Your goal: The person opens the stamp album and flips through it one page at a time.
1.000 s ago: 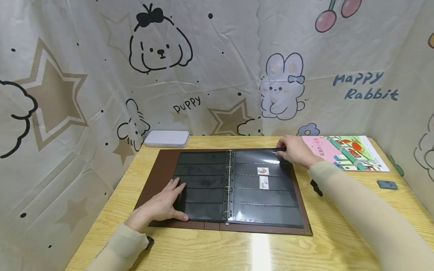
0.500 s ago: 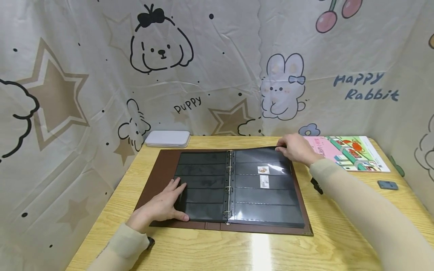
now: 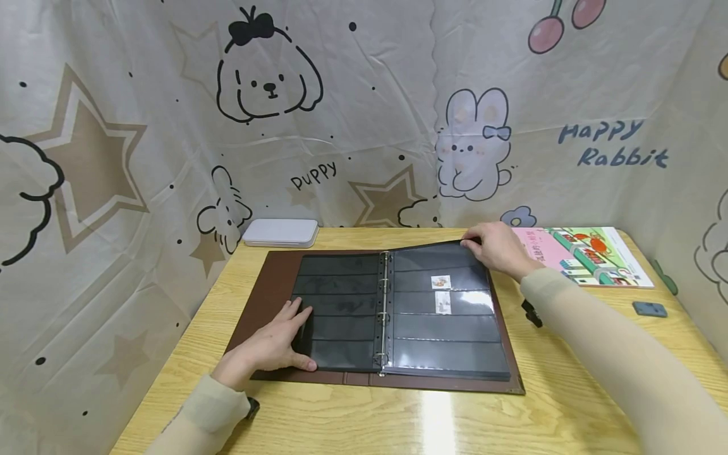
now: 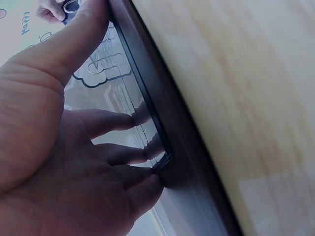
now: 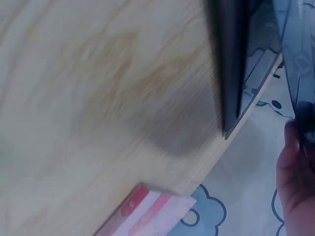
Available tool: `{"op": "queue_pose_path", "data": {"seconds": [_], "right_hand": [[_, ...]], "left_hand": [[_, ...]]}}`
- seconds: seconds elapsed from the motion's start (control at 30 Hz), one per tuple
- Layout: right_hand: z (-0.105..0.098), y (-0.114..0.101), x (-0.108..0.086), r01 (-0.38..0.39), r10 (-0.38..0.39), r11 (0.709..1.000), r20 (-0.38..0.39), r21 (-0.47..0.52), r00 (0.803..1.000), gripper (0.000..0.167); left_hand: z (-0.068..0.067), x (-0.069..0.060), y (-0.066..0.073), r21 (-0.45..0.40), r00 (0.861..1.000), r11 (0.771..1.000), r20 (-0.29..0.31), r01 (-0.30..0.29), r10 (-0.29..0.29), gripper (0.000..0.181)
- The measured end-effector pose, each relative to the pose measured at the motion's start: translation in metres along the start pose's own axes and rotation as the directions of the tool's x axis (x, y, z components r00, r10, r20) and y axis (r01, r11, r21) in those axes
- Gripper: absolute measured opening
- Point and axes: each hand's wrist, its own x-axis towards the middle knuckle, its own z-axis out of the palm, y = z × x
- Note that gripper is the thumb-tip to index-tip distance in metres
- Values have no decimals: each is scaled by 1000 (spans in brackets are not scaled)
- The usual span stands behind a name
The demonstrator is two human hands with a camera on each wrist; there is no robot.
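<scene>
A brown ring-bound stamp album [image 3: 261, 284] lies spread on the wooden table, with black pocket pages on both sides of its metal rings. Two small stamps [image 3: 442, 302] sit in the pockets of the right-hand page [image 3: 443, 328]. My right hand [image 3: 496, 248] pinches that page by its far right corner, which is raised above the album. In the right wrist view the lifted page [image 5: 298, 59] stands apart from the cover. My left hand [image 3: 275, 341] rests with spread fingers on the left page's outer edge; in the left wrist view its fingers [image 4: 118, 153] touch the glossy page.
At the back left stands a white flat case [image 3: 281, 233]. A picture book [image 3: 591, 256] with a pink and green cover lies at the back right, and a small grey-blue object [image 3: 649, 309] is near the right edge. A printed curtain [image 3: 364, 114] hangs behind the table.
My right hand has raised the right page's far corner, and the page with the stamps tilts up a little. The left hand stays in place.
</scene>
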Motion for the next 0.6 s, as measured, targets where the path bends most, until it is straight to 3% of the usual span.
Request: {"op": "queue_pose_path", "data": {"seconds": [0.2, 0.43, 0.6], "right_hand": [[0, -2, 1, -66, 64, 988, 17, 137, 998, 20], [-10, -6, -5, -190, 174, 935, 79, 299, 982, 29], [-15, -6, -13, -223, 191, 912, 124, 343, 974, 35]], "left_hand": [[-1, 0, 1, -3, 1000, 1000, 1, -1, 1, 125], [0, 0, 1, 2, 1000, 1000, 0, -3, 3, 125], [-1, 1, 1, -2, 1000, 1000, 0, -5, 5, 125]]}}
